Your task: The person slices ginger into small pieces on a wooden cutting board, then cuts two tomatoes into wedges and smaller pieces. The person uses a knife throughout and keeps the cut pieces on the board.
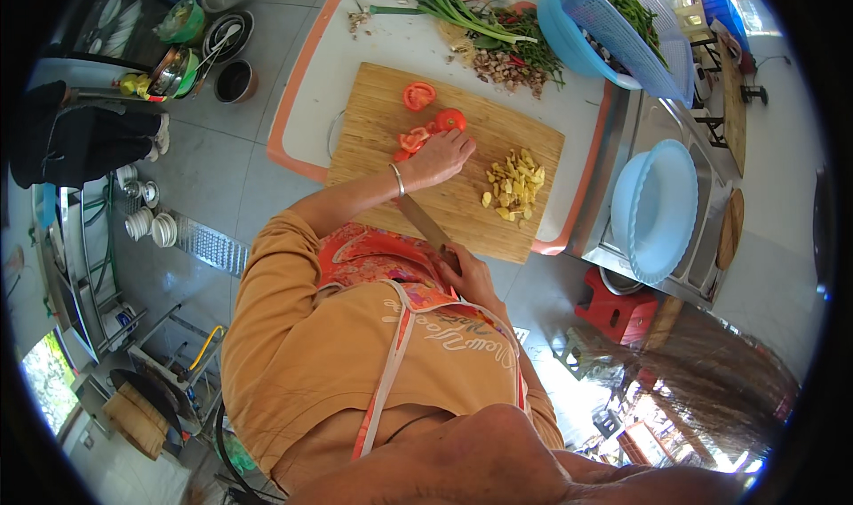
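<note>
A bamboo cutting board (426, 218) lies on the table. My left hand (440, 160), with a bracelet at the wrist, is over it, fingers bent beside a red tomato piece (451, 119); whether they grip anything is unclear. Cut tomato wedges (413, 138) lie just left of the fingers, partly hidden, and a tomato half (419, 96) rests cut face up farther back. My right hand (472, 275) is closed around the handle of a kitchen knife (424, 221), whose blade slants up-left over the board's near edge. A pile of chopped yellowish pieces, perhaps ginger, (514, 184) sits at the board's right.
Green onions (440, 5), herbs and small brown pieces (510, 72) lie behind the board. A blue basin (560, 35) holding a plastic basket (673, 58) stands back right. Another blue basin (656, 208) is over the steel sink. A person (86, 138) stands far left.
</note>
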Motion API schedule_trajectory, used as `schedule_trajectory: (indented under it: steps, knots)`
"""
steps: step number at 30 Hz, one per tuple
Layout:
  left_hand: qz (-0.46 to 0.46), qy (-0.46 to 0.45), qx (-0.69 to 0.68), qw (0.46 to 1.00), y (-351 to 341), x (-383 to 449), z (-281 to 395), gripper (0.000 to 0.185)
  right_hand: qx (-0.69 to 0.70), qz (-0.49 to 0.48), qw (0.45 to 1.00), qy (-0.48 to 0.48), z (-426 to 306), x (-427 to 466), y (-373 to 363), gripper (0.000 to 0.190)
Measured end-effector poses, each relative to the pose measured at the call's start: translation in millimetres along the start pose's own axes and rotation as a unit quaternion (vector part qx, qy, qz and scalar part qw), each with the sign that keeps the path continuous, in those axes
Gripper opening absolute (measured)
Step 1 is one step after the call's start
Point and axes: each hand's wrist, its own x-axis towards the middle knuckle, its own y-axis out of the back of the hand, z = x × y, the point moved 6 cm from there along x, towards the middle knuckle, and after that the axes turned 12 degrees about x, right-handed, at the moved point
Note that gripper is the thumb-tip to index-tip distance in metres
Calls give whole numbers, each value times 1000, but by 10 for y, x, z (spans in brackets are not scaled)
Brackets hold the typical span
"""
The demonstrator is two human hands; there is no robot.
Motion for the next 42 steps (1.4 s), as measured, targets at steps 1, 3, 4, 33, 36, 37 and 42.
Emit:
schedule_trajectory:
  steps: [1,3,4,33,36,37,42]
  knots:
    - [3,8,-14,1000,4,-11,-26,37,-4,-4,1000,-13,29,22,-17,42]
    - [2,2,-12,1000,9,-38,-27,36,-6,-7,1000,3,33,69,-39,42]
    - [-1,-13,5,1000,10,-59,16,36,-8,-8,1000,2,40,88,-47,43]
    - [194,439,-470,741,659,-1211,-776,53,119,68,990,-39,226,579,-87,33]
    - [183,447,-363,797,389,-1400,-650,54,174,59,978,-96,297,553,-136,33]
    - [181,443,-327,815,299,-1417,-607,54,191,59,973,-113,305,530,-155,33]
    - [192,419,-201,865,96,-1545,-482,51,283,110,950,-77,56,433,-235,35]
